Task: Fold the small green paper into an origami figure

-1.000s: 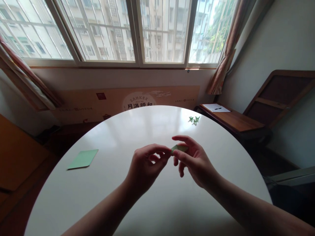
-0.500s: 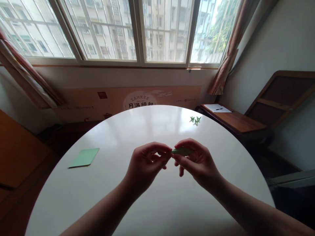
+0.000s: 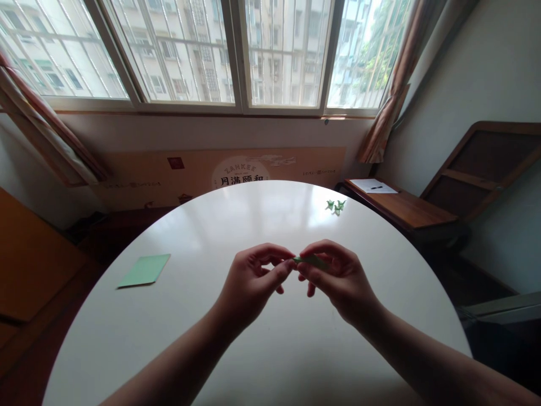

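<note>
Above the middle of the round white table (image 3: 262,349) both hands meet on a small folded green paper piece (image 3: 310,260). My left hand (image 3: 253,282) pinches its left tip between thumb and forefinger. My right hand (image 3: 338,279) holds the rest, with the fingers curled over the top and the thumb under it. Most of the paper is hidden by the fingers.
A stack of flat green paper sheets (image 3: 144,269) lies at the table's left. Small folded green paper figures (image 3: 335,206) sit near the far right edge. A wooden side desk (image 3: 401,206) with a paper and pen stands to the right, below the window.
My right hand's fingers have closed down over the green piece, which was more exposed a second ago. Both hands have stayed in about the same place.
</note>
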The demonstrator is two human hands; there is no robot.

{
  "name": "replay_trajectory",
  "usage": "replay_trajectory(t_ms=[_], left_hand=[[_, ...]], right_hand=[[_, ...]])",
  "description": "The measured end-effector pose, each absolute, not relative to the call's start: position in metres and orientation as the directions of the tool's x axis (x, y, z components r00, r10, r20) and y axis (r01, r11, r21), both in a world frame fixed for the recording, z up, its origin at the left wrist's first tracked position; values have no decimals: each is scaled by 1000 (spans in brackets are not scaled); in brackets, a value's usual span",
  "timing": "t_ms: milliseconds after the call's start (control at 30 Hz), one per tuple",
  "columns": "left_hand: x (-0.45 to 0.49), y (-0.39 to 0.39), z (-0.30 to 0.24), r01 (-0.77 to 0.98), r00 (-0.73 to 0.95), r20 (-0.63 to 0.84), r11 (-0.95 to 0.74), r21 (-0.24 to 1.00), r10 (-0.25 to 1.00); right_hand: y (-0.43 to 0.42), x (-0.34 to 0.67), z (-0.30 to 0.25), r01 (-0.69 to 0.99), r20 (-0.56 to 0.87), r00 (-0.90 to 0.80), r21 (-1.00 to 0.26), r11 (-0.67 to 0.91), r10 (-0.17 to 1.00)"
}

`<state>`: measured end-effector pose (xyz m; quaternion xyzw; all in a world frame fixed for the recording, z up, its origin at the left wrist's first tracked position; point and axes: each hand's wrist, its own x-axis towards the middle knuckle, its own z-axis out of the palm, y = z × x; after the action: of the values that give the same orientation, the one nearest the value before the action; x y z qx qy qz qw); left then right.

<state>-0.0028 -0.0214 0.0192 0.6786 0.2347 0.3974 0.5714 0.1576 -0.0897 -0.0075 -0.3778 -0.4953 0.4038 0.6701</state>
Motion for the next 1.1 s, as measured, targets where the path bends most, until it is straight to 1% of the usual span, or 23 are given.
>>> replay_trajectory(t_ms=[200,333,433,733,1100], left_hand=[[-3,-16,18,-149,566,164,-96,984,808],[-2,-17,17,-91,573,42,12,996,818],[-1,-18,18,-40,573,-16,47,998,819],[-2,-20,23,25,565,-45,37,999,824],[-3,-21,24,39,555,8,-36,999,832]], right_hand=[[-87,156,-10,-122,313,182,-934,337,932],[-87,156,-11,-217,219,193,-941,259,956],[-86,157,-12,-247,181,225,-940,236,957],[-89,155,-14,-112,312,207,-934,339,927],[-91,154,-11,-13,401,232,-910,415,886]])
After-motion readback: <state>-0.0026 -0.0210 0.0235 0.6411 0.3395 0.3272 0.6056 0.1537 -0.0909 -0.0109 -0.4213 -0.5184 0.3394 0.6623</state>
